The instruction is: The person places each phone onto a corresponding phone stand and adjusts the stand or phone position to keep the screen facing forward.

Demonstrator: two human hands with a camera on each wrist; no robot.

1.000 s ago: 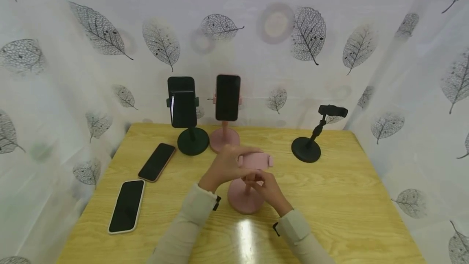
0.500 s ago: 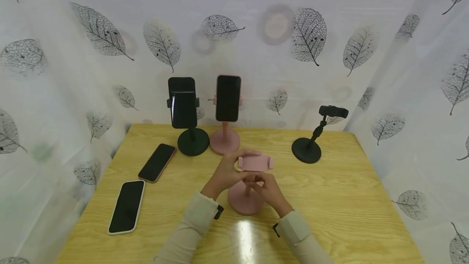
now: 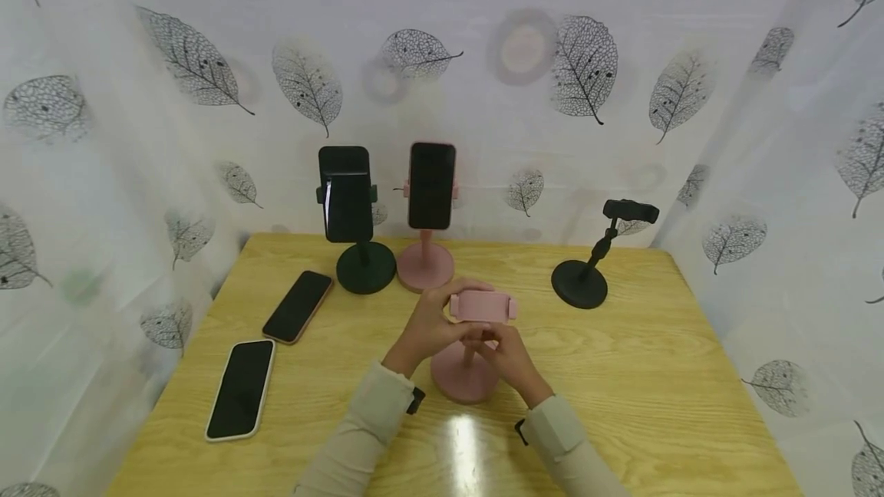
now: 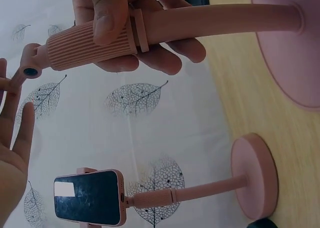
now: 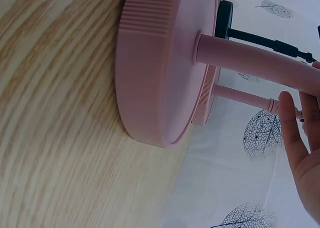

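Pink plastic phone stand (image 3: 463, 383) with a round base, grasped in both hands on a yellow wood-grain table (image 3: 635, 390).
Its flat rectangular clamp (image 3: 483, 307) is gripped at one end by the left hand (image 3: 430, 326), and its ribbed collar (image 4: 90, 47) is clasped by the right hand (image 3: 509, 357). Behind, a second pink stand (image 3: 425, 268) and a dark green stand (image 3: 366, 271) are loaded with phones; a black stand (image 3: 580, 285) is placed farther right. A pink-edged phone (image 3: 298, 307) and a white-edged phone (image 3: 240, 390) are laid flat at left.
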